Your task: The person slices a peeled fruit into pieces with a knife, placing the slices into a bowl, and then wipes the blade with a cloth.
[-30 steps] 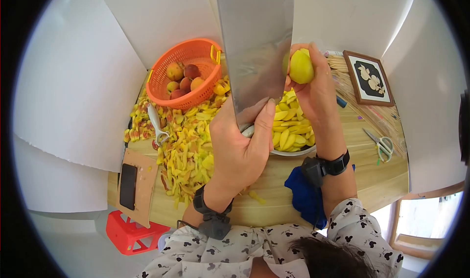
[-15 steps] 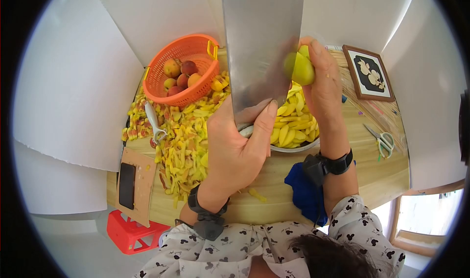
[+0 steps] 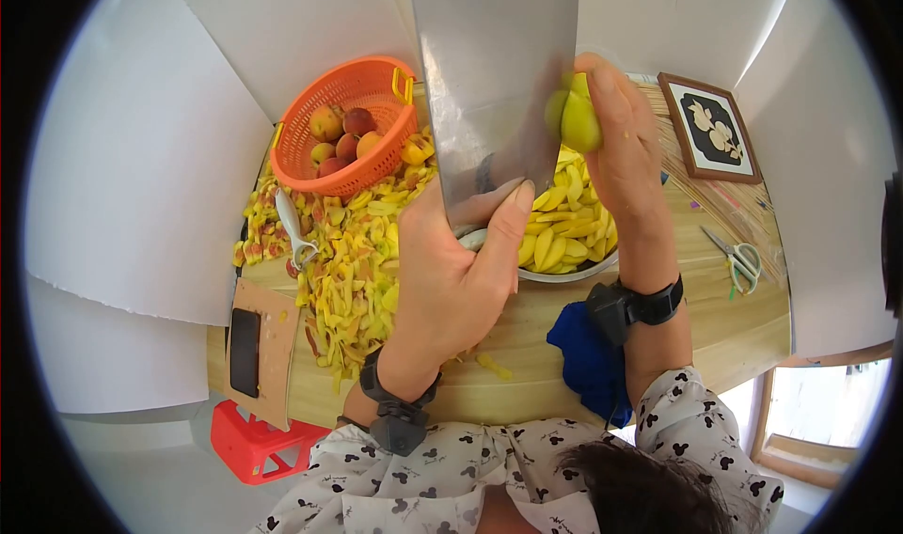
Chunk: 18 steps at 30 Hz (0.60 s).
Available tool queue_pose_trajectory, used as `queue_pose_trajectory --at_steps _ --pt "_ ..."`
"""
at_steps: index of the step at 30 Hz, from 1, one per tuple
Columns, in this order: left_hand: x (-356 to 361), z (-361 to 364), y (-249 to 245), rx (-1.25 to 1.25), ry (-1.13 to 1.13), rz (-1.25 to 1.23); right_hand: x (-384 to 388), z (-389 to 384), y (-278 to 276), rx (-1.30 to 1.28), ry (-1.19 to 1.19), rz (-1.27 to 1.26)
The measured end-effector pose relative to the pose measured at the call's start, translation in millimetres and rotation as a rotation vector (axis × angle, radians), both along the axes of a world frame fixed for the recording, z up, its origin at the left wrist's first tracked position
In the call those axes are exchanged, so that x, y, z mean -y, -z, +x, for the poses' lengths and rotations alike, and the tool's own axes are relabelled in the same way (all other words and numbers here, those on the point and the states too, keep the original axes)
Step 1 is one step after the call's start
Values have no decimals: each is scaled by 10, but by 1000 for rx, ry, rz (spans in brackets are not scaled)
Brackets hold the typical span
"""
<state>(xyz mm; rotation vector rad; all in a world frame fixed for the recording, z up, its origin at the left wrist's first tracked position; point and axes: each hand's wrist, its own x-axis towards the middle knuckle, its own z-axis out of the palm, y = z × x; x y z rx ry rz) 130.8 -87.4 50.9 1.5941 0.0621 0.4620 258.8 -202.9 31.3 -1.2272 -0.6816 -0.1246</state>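
My left hand (image 3: 461, 275) is closed around the handle of a wide cleaver (image 3: 499, 83), its thumb lying along the lower part of the blade. The broad steel blade stands up in front of me. In my right hand (image 3: 625, 139) is a peeled yellow-green peach (image 3: 580, 125), pressed against the right edge of the blade, which mirrors it. Below the peach, a metal bowl (image 3: 574, 274) holds many yellow peach slices (image 3: 564, 222). The cleaver and my left hand hide the bowl's left side.
An orange basket (image 3: 296, 120) with several unpeeled peaches stands at the back left. Peelings (image 3: 353, 299) cover the table's left side, with a white peeler (image 3: 292, 224) on them. A phone (image 3: 245, 351) lies on cardboard. Scissors (image 3: 741, 261), a framed picture (image 3: 712, 130) and blue cloth (image 3: 591, 360) are to the right.
My right hand and the peach have shifted slightly up, and the peach has turned a little against the blade. The cleaver has moved slightly left. Both hands keep their grip.
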Motion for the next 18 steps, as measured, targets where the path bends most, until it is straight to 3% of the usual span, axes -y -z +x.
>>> queue_pose_trajectory --at_steps 2,4,8,10,13,16,18 --pt "-5 26 73 23 3 7 -62 -22 36 -56 35 61" --pt "11 61 167 92 -74 124 -94 -54 72 -292 -174 252" --pt "43 167 265 198 -83 108 -145 -82 84 -344 -141 328" --pt "38 195 295 198 -72 106 -119 -107 66 -181 168 46" --pt "-86 159 186 20 53 138 -75 -12 35 -71 115 50" --pt "-128 162 137 -10 97 149 2 12 4 57 127 -97" --pt "-112 182 181 -1 90 124 -34 66 80 49 134 -64"
